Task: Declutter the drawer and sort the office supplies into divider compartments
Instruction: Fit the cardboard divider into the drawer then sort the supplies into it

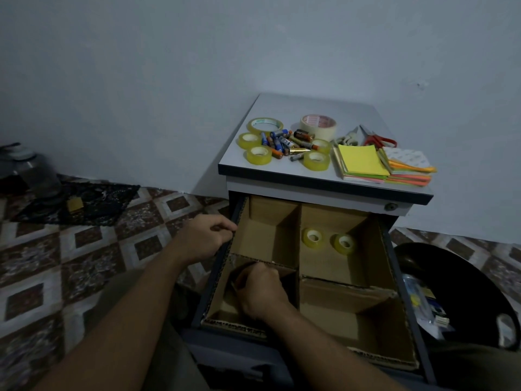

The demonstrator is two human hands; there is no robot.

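The dark metal drawer [420, 342] is standing pulled wide open, and the left fingers [225, 225] are curling over its left rim, pinching the edge where the brown cardboard divider insert [346, 280] is lining the wall. The left hand [207, 238] is sitting outside the drawer, over the patterned tiled floor [84, 235]. The right fingers [249, 273] are curling down in the near-left compartment, close against the cardboard cross wall. Whether they are pinching anything I cannot tell, as it is too dark in there. The right hand [262, 292] is filling most of that compartment.

Moving out, two small clear yellowish tape rolls [312, 237] are sitting side by side in the far-right compartment, not touching. Up on the grey cabinet worktop [310, 105], more clear tape rolls [259, 155] are ringing a heap of loose batteries [284, 143]. A wide cream masking tape roll [318, 127] is sitting behind them, red-handled scissors [377, 139] are lying to the right, and yellow sticky note pads [362, 162] are lying stacked at the front right.
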